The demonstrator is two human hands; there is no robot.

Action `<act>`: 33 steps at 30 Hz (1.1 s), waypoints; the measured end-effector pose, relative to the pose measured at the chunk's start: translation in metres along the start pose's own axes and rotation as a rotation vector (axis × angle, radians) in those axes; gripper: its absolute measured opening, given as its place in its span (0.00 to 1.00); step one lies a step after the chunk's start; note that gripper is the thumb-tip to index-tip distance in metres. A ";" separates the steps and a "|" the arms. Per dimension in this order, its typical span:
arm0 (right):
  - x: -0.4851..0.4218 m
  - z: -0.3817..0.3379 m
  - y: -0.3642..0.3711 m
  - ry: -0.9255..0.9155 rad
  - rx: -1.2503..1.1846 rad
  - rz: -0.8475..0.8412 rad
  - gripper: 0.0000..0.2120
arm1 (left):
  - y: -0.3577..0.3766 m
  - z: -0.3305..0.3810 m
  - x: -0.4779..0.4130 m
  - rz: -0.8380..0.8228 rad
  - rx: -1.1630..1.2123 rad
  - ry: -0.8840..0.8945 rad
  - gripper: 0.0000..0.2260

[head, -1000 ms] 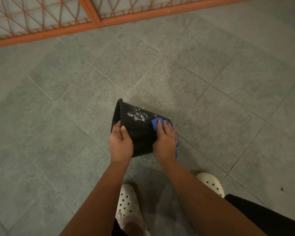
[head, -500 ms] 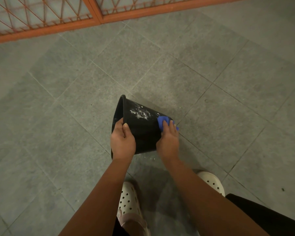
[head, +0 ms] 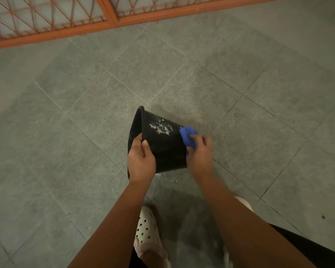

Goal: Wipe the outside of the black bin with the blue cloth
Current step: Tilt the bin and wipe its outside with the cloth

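- The black bin [head: 162, 151] lay tipped on its side on the grey tiled floor [head: 76, 132]. Its mouth faced left and its narrower base right, just ahead of the person's pale perforated shoe [head: 147, 229].
- The left hand [head: 141, 163] gripped the rim, fingers [head: 136, 140] hooked over the lip and the thumb laid on the outer wall to steady the bin.
- The right hand [head: 200, 157] pinched the bunched blue cloth [head: 188, 135] and held it against the upper wall near the base end. That hand was blurred, so I could not say how much of the cloth lay flat on the plastic.
- A patch of white crusty splatter [head: 161, 128] sat on the upper wall between the rim and the cloth, a little apart from the cloth and not yet wiped.
- The step in hand looked to be scrubbing that upper side. To do it well, the cloth wanted opening out a bit and drawing left across the splatter in short, firm, overlapping strokes.
- The left hand would need to brace against each push, since a round bin on smooth tile could roll or skid.
- Once that face was clean, turning the bin by the rim would bring the side hidden against the floor up for wiping.
- A few white crumbs [head: 174, 180] lay on the tile beside the bin's near edge, and dried flecks would likely shed there.
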State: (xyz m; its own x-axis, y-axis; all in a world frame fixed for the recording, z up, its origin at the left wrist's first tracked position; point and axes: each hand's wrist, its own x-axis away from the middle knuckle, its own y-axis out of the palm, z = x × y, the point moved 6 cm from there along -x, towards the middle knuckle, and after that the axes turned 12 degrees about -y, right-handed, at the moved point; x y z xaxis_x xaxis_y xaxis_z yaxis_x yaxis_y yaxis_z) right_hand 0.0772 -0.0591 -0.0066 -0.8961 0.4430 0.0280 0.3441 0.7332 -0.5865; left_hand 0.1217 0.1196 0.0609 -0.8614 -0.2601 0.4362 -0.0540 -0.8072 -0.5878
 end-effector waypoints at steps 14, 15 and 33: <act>0.005 0.005 0.018 0.139 0.229 -0.177 0.29 | 0.004 0.007 0.003 -0.021 -0.057 0.066 0.15; 0.007 -0.003 0.021 0.104 0.215 -0.150 0.27 | 0.003 0.007 0.001 -0.035 -0.055 0.066 0.14; -0.016 0.001 0.020 -0.045 0.268 -0.306 0.26 | 0.004 0.008 0.002 -0.058 -0.125 0.101 0.17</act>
State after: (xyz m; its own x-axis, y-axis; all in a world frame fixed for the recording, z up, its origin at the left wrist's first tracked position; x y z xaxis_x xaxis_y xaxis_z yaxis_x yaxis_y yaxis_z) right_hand 0.0978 -0.0521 -0.0199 -0.9591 0.1978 0.2025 -0.0207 0.6646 -0.7469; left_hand 0.1239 0.1116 0.0643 -0.9013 -0.1550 0.4046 -0.1622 -0.7453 -0.6467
